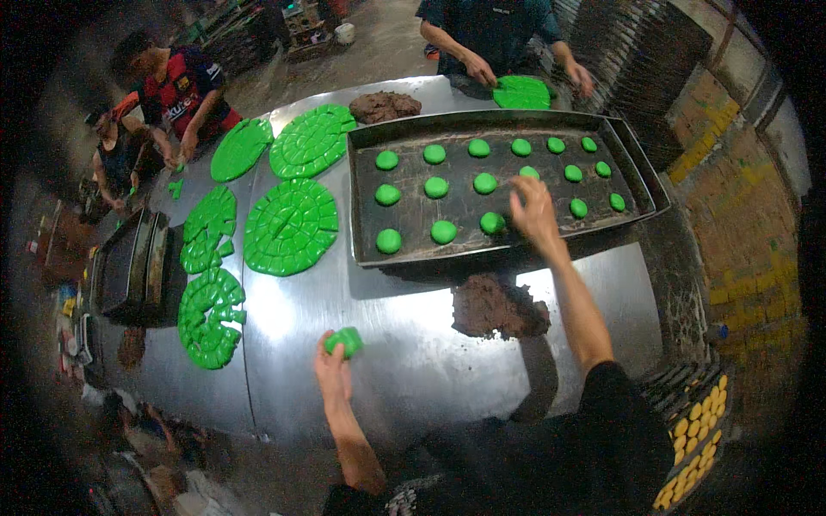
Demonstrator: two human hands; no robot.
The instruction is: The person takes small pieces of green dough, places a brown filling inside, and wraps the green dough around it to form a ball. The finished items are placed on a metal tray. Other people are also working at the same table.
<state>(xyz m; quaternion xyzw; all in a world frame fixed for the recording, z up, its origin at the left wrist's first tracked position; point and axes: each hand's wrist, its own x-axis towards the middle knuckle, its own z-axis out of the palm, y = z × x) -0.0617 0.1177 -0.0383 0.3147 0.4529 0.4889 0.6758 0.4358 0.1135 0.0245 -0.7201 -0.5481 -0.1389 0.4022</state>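
Note:
My left hand (pixel 334 368) is closed around a lump of green dough (pixel 346 342) above the metal table. My right hand (pixel 535 211) reaches over the large dark baking tray (pixel 447 256), fingers bent and apart, with nothing visible between them. Right beside its fingertips sits one green dough ball (pixel 529 173), partly covered. Another green dough ball (pixel 492 224) lies just left of that hand. Rows of similar balls fill the tray; the spot directly under my palm is hidden. Between my forearms rests a crumbly brown mass (pixel 499 308), close to the tray's near side.
Flat green dough rounds, cut into pieces, lie left on the metal table (pixel 379 396): one whole round (pixel 291 226), one partly used (pixel 211 318). Stacked dark trays (pixel 133 262) stand far left. Across the table a person's hand (pixel 479 69) touches green dough (pixel 521 92). Yellow pieces (pixel 693 439) sit lower right.

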